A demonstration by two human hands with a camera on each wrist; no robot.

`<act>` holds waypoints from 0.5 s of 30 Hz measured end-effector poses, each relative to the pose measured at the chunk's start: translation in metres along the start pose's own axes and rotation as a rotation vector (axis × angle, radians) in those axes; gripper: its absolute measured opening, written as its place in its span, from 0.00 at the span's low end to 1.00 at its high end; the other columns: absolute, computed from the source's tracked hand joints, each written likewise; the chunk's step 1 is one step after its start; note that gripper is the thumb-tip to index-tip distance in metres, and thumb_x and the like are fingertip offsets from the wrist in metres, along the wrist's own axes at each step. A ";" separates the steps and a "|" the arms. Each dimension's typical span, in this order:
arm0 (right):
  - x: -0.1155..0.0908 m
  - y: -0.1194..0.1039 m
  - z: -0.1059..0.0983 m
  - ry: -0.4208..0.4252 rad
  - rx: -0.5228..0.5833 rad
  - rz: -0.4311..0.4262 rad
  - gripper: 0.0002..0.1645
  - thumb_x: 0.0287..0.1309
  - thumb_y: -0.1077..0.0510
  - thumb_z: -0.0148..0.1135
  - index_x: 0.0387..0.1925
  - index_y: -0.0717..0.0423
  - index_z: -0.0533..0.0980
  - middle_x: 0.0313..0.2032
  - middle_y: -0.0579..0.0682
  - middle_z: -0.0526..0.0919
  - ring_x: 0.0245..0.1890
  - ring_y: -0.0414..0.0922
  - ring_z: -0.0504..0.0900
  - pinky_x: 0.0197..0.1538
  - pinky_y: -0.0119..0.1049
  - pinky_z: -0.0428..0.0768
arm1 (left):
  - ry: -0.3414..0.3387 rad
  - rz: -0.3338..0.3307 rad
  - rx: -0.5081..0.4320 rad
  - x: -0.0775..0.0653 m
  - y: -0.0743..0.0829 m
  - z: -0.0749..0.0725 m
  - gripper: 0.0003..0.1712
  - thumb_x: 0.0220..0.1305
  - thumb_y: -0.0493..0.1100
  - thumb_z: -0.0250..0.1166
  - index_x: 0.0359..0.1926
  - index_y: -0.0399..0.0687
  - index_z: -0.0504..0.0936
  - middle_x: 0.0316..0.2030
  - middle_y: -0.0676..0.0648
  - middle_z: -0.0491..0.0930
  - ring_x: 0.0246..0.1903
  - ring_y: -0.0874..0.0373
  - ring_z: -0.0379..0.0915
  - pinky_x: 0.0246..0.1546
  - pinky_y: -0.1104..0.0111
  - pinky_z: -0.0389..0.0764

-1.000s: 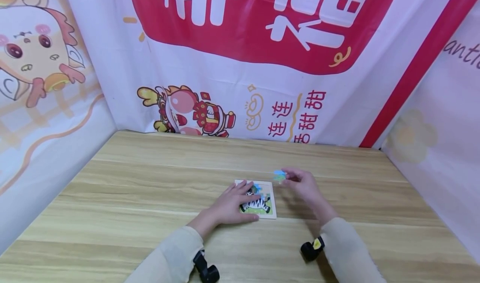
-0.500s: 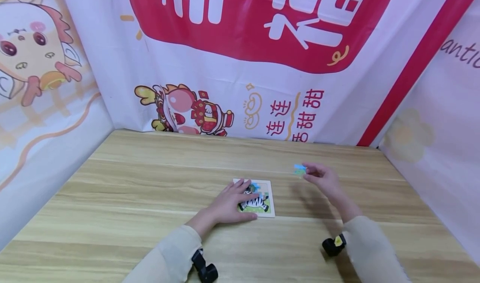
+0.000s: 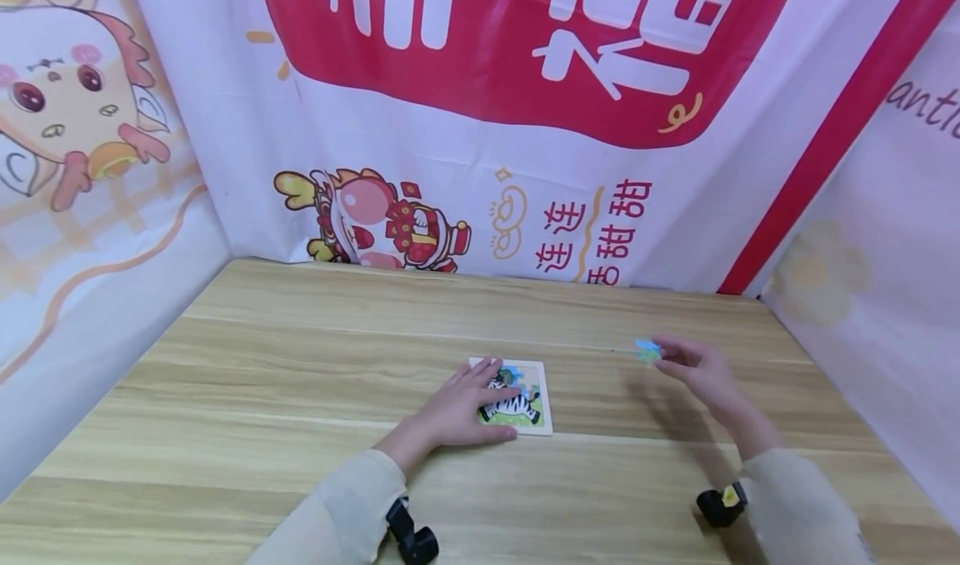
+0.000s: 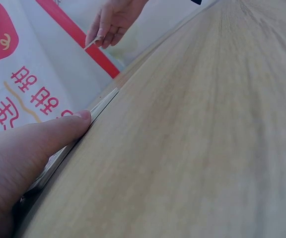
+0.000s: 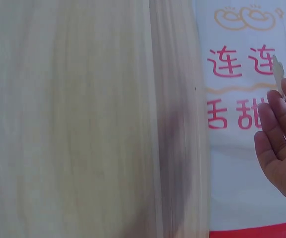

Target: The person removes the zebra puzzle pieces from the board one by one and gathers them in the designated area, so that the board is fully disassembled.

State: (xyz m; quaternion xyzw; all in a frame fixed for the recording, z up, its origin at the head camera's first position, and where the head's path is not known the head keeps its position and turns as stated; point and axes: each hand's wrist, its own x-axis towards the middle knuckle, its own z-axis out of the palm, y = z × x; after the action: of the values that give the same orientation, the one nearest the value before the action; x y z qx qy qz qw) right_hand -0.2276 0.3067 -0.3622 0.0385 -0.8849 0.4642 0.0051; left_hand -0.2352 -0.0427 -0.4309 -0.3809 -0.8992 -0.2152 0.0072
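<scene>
A small square zebra jigsaw puzzle point(image 3: 512, 415) in a white frame lies flat on the table. My left hand point(image 3: 468, 407) rests over its left side with fingers spread, covering part of the picture; in the left wrist view the thumb point(image 4: 68, 129) lies along the frame's edge. A bare patch shows in the puzzle's upper right. Off to the right and above the table, my right hand point(image 3: 701, 373) pinches a blue and green jigsaw piece point(image 3: 647, 350) between thumb and fingertips. The right wrist view shows that piece point(image 5: 278, 74) edge-on.
The wood-grain table point(image 3: 300, 340) reaches back to a printed cloth point(image 3: 487, 148) with red and white lettering. More printed cloth hangs at the left and right sides. A black wrist camera point(image 3: 412, 540) sits on the left sleeve, another camera point(image 3: 722, 505) on the right.
My right hand has moved steadily rightward with the jigsaw piece, away from the puzzle. The left hand and the puzzle have stayed in place.
</scene>
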 end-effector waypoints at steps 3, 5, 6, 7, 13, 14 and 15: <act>-0.003 0.008 -0.010 0.004 -0.009 0.009 0.29 0.55 0.53 0.55 0.55 0.63 0.65 0.46 0.59 0.71 0.41 0.39 0.70 0.42 0.29 0.70 | -0.007 -0.011 0.002 0.001 0.001 0.001 0.37 0.48 0.71 0.50 0.58 0.64 0.65 0.64 0.43 0.46 0.62 0.51 0.36 0.59 0.57 0.38; -0.005 0.013 -0.015 0.003 0.002 -0.003 0.29 0.55 0.54 0.55 0.55 0.65 0.64 0.46 0.59 0.71 0.40 0.37 0.70 0.42 0.27 0.70 | -0.009 -0.017 0.004 0.001 0.001 0.001 0.37 0.48 0.72 0.49 0.58 0.64 0.65 0.64 0.43 0.45 0.62 0.51 0.36 0.59 0.57 0.37; -0.005 0.016 -0.017 0.005 0.005 -0.009 0.29 0.55 0.54 0.55 0.55 0.66 0.64 0.45 0.59 0.71 0.40 0.36 0.70 0.41 0.26 0.70 | -0.009 -0.017 0.003 0.001 0.001 0.001 0.37 0.48 0.72 0.49 0.58 0.64 0.64 0.64 0.43 0.45 0.62 0.51 0.36 0.59 0.57 0.37; -0.006 0.019 -0.020 0.006 0.008 -0.012 0.28 0.55 0.55 0.55 0.55 0.66 0.64 0.44 0.59 0.71 0.39 0.36 0.70 0.41 0.24 0.70 | -0.009 -0.017 0.005 0.001 0.001 0.001 0.37 0.48 0.72 0.49 0.58 0.65 0.64 0.64 0.43 0.45 0.62 0.51 0.36 0.59 0.57 0.37; -0.004 0.036 -0.029 0.007 0.020 -0.009 0.29 0.54 0.58 0.56 0.53 0.71 0.63 0.43 0.61 0.73 0.38 0.36 0.71 0.40 0.25 0.70 | -0.009 -0.014 0.007 0.002 0.003 0.002 0.37 0.48 0.71 0.50 0.58 0.64 0.65 0.64 0.43 0.45 0.62 0.50 0.36 0.59 0.57 0.37; -0.003 0.039 -0.030 0.000 0.019 0.009 0.29 0.54 0.57 0.57 0.54 0.70 0.63 0.44 0.61 0.72 0.39 0.37 0.71 0.42 0.27 0.70 | -0.010 -0.015 0.006 0.002 0.003 0.001 0.37 0.48 0.71 0.49 0.58 0.64 0.65 0.64 0.43 0.45 0.62 0.50 0.36 0.59 0.57 0.37; -0.002 0.041 -0.031 -0.007 0.014 0.028 0.30 0.54 0.56 0.57 0.55 0.69 0.63 0.46 0.62 0.72 0.40 0.38 0.71 0.43 0.30 0.70 | -0.010 -0.014 0.006 0.001 0.002 0.001 0.37 0.48 0.71 0.49 0.58 0.64 0.65 0.64 0.43 0.45 0.62 0.50 0.36 0.59 0.57 0.37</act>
State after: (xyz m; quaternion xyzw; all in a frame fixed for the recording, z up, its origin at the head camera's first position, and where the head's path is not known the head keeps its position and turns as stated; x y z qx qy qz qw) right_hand -0.2298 0.3555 -0.3784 0.0279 -0.8820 0.4704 -0.0049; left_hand -0.2344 -0.0397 -0.4310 -0.3755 -0.9026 -0.2107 0.0020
